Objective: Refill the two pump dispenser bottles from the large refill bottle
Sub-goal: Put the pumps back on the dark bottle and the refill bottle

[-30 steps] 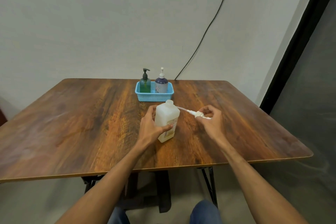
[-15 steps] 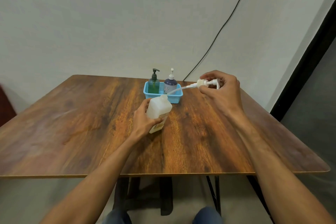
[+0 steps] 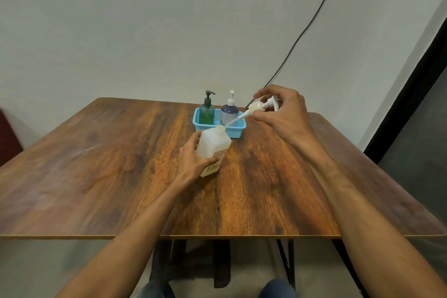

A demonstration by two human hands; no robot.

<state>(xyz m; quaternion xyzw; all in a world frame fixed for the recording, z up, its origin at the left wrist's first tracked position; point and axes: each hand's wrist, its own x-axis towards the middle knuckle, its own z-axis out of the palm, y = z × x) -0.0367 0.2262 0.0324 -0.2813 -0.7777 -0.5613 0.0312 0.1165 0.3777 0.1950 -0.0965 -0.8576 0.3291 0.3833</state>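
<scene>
Wood-grain table (image 3: 121,164), plain grey wall (image 3: 145,31), black cable (image 3: 302,31) behind the blue basket (image 3: 238,132). Green dispenser (image 3: 207,112) and purple dispenser (image 3: 229,111) stand in the basket. Just in front of it, your left hand (image 3: 191,162) grips the refill bottle (image 3: 212,145). Your right hand (image 3: 285,116) pinches the pump (image 3: 263,105) above the basket, tube tip at the bottle's neck.

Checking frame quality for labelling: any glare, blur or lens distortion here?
Head view: soft, even light, no harsh glare on the brown wooden table; the white plastic pump head in the right hand looks slightly blurred; corners smear toward the edges.
</scene>
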